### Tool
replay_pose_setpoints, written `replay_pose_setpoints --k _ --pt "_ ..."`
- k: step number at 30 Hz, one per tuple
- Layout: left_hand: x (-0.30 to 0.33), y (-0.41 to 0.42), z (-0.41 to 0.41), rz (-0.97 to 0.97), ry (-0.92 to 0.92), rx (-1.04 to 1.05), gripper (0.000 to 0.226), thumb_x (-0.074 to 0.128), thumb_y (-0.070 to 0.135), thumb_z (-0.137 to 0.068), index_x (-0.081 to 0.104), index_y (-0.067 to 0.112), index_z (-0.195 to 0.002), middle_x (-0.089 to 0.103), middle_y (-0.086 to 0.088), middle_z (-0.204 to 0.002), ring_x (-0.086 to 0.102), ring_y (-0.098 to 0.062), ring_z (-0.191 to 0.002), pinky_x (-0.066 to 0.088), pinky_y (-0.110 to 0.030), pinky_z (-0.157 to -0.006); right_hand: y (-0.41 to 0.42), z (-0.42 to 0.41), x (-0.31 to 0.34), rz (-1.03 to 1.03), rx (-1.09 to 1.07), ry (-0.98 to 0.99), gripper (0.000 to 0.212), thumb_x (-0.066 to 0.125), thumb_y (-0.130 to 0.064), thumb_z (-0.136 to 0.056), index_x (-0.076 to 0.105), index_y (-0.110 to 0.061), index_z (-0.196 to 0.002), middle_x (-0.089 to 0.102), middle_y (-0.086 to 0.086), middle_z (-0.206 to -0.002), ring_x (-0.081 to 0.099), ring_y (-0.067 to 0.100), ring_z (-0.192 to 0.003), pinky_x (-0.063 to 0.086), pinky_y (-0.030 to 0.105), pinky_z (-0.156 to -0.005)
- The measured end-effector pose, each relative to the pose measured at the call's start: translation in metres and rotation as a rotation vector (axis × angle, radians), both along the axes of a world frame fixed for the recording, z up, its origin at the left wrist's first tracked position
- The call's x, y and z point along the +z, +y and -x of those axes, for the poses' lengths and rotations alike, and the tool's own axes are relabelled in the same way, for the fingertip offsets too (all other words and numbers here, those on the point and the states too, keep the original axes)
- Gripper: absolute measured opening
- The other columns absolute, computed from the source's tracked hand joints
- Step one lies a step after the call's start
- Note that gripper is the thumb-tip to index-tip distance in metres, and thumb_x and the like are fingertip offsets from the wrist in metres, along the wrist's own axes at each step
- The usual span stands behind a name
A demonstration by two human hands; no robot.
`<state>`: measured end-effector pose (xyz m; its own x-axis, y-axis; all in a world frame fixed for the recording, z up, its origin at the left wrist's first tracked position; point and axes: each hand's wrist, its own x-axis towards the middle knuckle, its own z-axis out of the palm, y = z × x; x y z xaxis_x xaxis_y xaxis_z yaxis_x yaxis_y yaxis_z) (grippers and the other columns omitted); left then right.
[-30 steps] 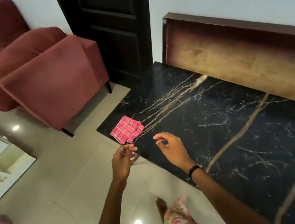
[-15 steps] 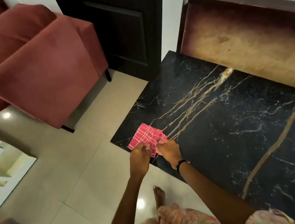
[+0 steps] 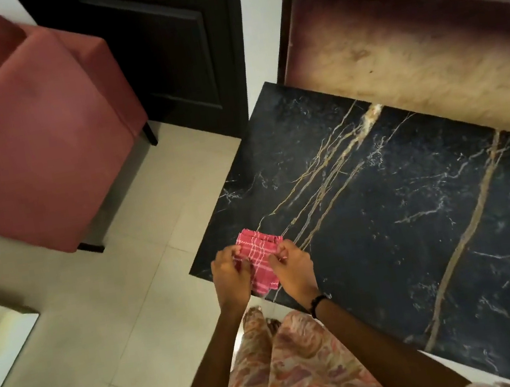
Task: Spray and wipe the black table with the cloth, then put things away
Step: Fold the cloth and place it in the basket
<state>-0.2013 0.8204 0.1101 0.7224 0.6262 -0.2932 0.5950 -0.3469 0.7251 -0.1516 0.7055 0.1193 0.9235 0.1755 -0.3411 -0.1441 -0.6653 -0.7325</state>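
As both grip, cloth (image 3: pixel 261 263) btwn left hand (image 3: pixel 231 276), right hand (image 3: pixel 293 268)

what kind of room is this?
Probably a home living room: a red upholstered armchair, a dark panelled door, tiled floor, and a low black marble table.

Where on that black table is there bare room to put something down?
Nearly all of the black table shows bare: the wide stretch from the gold veins across to the right edge, and back to the brown wooden panel. The only crowded spot is the near left corner, where the left hand and right hand grip the red checked cloth.
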Motion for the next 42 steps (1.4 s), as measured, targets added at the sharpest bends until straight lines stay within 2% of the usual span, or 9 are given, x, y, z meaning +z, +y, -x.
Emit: replay_pose_setpoints --k 4,6,9,17,21,27,32,37,42 --pt "-0.006 0.013 -0.009 0.04 0.121 -0.069 0.038 0.063 0.02 -0.087 0.053 0.004 -0.12 0.053 -0.017 -0.124 0.048 -0.034 -0.114 0.043 -0.049 -0.098 0.003 0.001 -0.013 0.065 -0.083 0.058 0.014 0.062 -0.02 -0.092 0.055 -0.008 -0.09 0.059 -0.002 -0.076 0.056 0.014 -0.066 0.035 0.009 -0.05" --pt "-0.008 0.018 -0.013 0.094 0.155 -0.095 0.042 0.065 0.022 -0.086 0.051 0.005 -0.121 0.052 -0.018 -0.125 0.05 -0.033 -0.113 0.045 -0.048 -0.097 0.007 0.005 -0.019 0.061 -0.121 0.063 0.015 0.062 -0.021 -0.091 0.057 -0.008 -0.097 0.061 0.001 -0.091 0.059 0.016 -0.078 0.046 0.02 -0.064" --pt "-0.011 0.026 -0.017 0.135 0.171 -0.115 0.048 0.07 0.023 -0.082 0.049 0.005 -0.121 0.053 -0.018 -0.122 0.056 -0.033 -0.109 0.048 -0.044 -0.092 0.011 0.007 -0.018 0.064 -0.208 0.059 0.02 0.066 -0.02 -0.088 0.058 -0.006 -0.1 0.049 0.001 -0.104 0.048 0.013 -0.087 0.04 0.021 -0.078" --pt "-0.002 0.03 -0.037 0.484 0.258 -0.081 0.034 0.07 0.022 -0.082 0.062 0.007 -0.112 0.068 -0.011 -0.101 0.065 -0.022 -0.08 0.052 -0.027 -0.066 0.009 0.004 -0.028 -0.018 -0.399 0.16 0.025 0.07 -0.015 -0.084 0.057 -0.003 -0.102 0.05 0.009 -0.11 0.047 0.014 -0.086 0.032 0.011 -0.072" --pt "0.014 0.021 -0.041 0.68 0.195 -0.078 0.027 0.068 0.017 -0.083 0.062 0.011 -0.108 0.068 -0.006 -0.092 0.066 -0.022 -0.083 0.054 -0.03 -0.073 -0.004 0.01 -0.02 -0.416 -0.632 0.366 0.026 0.072 -0.021 -0.084 0.056 -0.014 -0.103 0.06 0.011 -0.114 0.061 0.023 -0.096 0.051 0.026 -0.075" --pt "0.05 -0.023 -0.053 0.872 0.127 -0.196 0.027 0.068 0.015 -0.083 0.062 0.012 -0.109 0.07 -0.011 -0.1 0.067 -0.023 -0.09 0.054 -0.033 -0.08 -0.071 0.011 0.011 -0.916 -0.561 0.742 0.053 0.066 -0.05 -0.08 0.057 -0.02 -0.123 0.065 0.004 -0.121 0.058 0.022 -0.116 0.04 0.039 -0.106" --pt "0.072 -0.113 -0.053 0.885 0.078 -0.301 0.014 0.067 0.013 -0.083 0.067 0.016 -0.097 0.073 -0.006 -0.09 0.069 -0.017 -0.081 0.054 -0.028 -0.071 -0.156 0.02 0.034 -0.946 -0.509 0.552 0.042 0.068 -0.035 -0.084 0.061 -0.018 -0.121 0.068 0.006 -0.118 0.065 0.021 -0.109 0.051 0.035 -0.095" --pt "0.077 -0.231 -0.044 0.873 0.054 -0.345 0.027 0.069 0.017 -0.082 0.065 0.012 -0.109 0.072 -0.009 -0.097 0.068 -0.019 -0.085 0.053 -0.026 -0.068 -0.269 0.033 0.053 -0.856 -0.605 0.392 0.033 0.068 -0.031 -0.085 0.061 -0.021 -0.116 0.071 0.004 -0.111 0.068 0.02 -0.101 0.054 0.035 -0.088" --pt "0.087 -0.346 -0.04 0.879 0.026 -0.433 0.032 0.07 0.02 -0.083 0.064 0.012 -0.113 0.071 -0.011 -0.105 0.068 -0.023 -0.095 0.055 -0.031 -0.078 -0.376 0.043 0.074 -0.772 -0.651 0.268 0.033 0.068 -0.033 -0.086 0.06 -0.023 -0.116 0.071 0.002 -0.108 0.069 0.018 -0.098 0.055 0.031 -0.083"
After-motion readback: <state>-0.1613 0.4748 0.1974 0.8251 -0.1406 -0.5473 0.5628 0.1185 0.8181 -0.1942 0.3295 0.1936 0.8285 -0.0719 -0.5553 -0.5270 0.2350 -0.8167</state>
